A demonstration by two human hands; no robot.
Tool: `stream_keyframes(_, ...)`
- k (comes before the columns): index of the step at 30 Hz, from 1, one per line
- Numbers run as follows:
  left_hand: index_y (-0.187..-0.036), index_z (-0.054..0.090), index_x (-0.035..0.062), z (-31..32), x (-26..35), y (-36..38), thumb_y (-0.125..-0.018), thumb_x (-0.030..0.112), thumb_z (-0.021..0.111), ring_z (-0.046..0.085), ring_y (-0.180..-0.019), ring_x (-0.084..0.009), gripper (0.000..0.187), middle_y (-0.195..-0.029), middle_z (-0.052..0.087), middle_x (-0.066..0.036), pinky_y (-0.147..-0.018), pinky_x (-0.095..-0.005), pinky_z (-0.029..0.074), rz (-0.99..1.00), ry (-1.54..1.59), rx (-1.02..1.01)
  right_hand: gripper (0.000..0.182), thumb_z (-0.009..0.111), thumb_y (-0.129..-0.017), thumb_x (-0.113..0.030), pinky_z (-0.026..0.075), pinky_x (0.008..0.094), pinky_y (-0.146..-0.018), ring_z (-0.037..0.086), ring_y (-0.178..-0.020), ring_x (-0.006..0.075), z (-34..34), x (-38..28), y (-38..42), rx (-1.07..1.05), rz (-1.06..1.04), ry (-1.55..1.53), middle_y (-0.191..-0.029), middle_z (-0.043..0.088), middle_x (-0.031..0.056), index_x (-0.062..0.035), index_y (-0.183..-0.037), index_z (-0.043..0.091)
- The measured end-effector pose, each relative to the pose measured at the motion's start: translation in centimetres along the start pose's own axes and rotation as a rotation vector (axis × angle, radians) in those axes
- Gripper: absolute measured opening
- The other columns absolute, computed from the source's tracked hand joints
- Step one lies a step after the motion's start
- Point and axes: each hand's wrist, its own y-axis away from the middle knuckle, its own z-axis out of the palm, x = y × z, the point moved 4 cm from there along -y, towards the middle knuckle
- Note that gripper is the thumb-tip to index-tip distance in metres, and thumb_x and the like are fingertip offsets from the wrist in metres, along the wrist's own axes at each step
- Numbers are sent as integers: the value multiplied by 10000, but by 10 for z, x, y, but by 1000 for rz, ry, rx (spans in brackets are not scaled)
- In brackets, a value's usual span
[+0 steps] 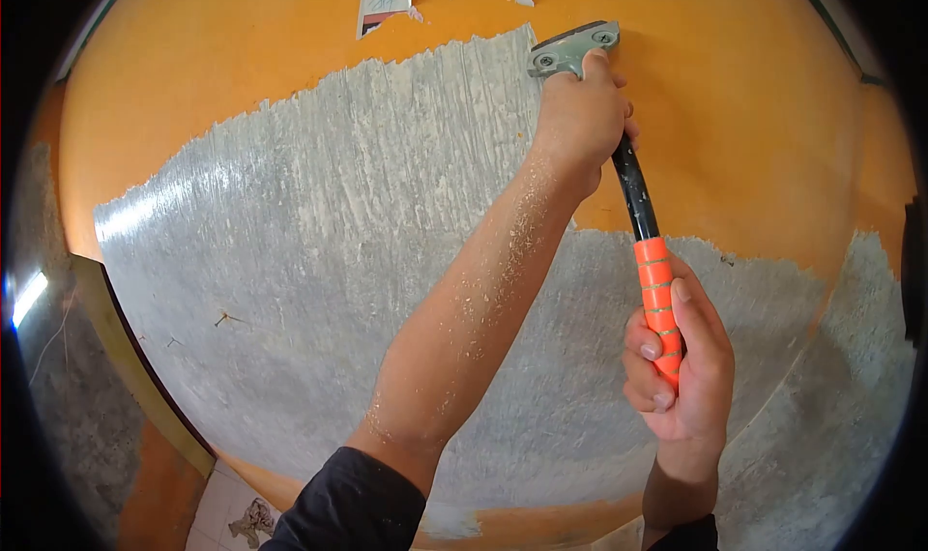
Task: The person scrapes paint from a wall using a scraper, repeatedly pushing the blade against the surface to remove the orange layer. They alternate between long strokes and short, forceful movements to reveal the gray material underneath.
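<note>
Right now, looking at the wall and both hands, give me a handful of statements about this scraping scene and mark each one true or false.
1. The right hand grips the orange handle of the scraper. True.
2. The left hand hangs free, away from the tool. False: it presses on the scraper just behind its grey head.
3. The scraper head sits at the edge where orange paint meets the bare grey wall. True.
4. The wall is fully stripped. False: orange paint remains above and to the right.
5. The left forearm is clean. False: it is speckled with pale dust.
6. A torn paper scrap sticks near the top. True.
</note>
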Motion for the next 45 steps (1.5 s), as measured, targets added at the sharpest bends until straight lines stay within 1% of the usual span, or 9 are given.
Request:
stream_keyframes(3, -1029, 518, -42, 0, -6, 6, -1030, 322, 412, 461, -539, -123, 379, -669, 469, -29, -537, -301, 459, -26, -5, -5, 434, 392, -1050, -343, 240, 216, -320, 313, -346, 65, -3, 1, 5, -3, 4, -21, -661, 481, 31, -111, -1415, 428)
stream_keyframes(6, -1023, 521, -44, 0, 7, -6, -1032, 323, 409, 467, -544, -124, 383, -682, 479, -36, -540, -304, 462, 53, -11, -54, 433, 393, -1049, -343, 240, 215, -320, 315, -347, 62, 6, -2, -3, -7, -2, -32, -662, 485, 29, -109, -1411, 432)
stream_keyframes(19, -975, 518, -42, -2, -3, 0, -1028, 333, 421, 470, -542, -132, 391, -671, 482, -34, -529, -310, 464, 21, -43, 15, 442, 400, -1050, -366, 264, 210, -328, 352, -369, 58, -9, 5, 0, -36, 39, -48, -669, 488, 22, -122, -1419, 425)
stream_keyframes(23, -942, 521, -16, -7, -39, 37, -1022, 365, 421, 483, -496, -144, 402, -613, 472, -22, -489, -301, 436, -45, -83, 10, 445, 416, -1046, -380, 275, 217, -333, 354, -372, 64, -33, 29, 26, -26, 75, 12, -668, 488, 30, -128, -1413, 418)
stream_keyframes(29, -984, 536, -2, -29, -139, 137, -1036, 449, 416, 505, -468, -153, 470, -585, 485, -38, -473, -298, 429, -243, -156, 23, 417, 462, -1037, -349, 307, 243, -350, 390, -381, 91, -102, 122, 100, 46, 281, -87, -663, 498, 52, -121, -1384, 423)
stream_keyframes(35, -1078, 451, 64, -26, -195, 204, -1055, 440, 399, 449, -594, -149, 381, -686, 433, -17, -623, -326, 424, -570, 311, 62, 399, 476, -1033, -311, 317, 244, -370, 401, -386, 96, -163, 165, 140, 17, 382, -40, -667, 514, 65, -106, -1373, 428)
stream_keyframes(38, -1111, 441, 79, -22, -195, 207, -1069, 437, 348, 410, -564, -129, 373, -684, 416, -11, -586, -307, 394, -537, 435, 48, 429, 497, -1026, -298, 331, 249, -379, 428, -408, 109, -169, 164, 140, -32, 356, -60, -700, 519, 87, -106, -1399, 408)
stream_keyframes(41, -1152, 434, 86, -15, -185, 201, -1077, 436, 302, 368, -542, -110, 382, -688, 399, -4, -562, -296, 369, -470, 490, -17, 484, 503, -1026, -306, 347, 257, -388, 438, -427, 121, -170, 171, 135, -251, 293, -362, -722, 495, 95, -150, -1454, 340)
stream_keyframes(45, -1204, 424, 82, 11, -167, 204, -1077, 432, 289, 351, -522, -93, 396, -682, 387, 3, -538, -284, 362, -403, 361, -137, 538, 485, -1032, -351, 355, 263, -394, 425, -429, 122, -175, 190, 140, -466, 392, -844, -718, 453, 82, -228, -1497, 243)
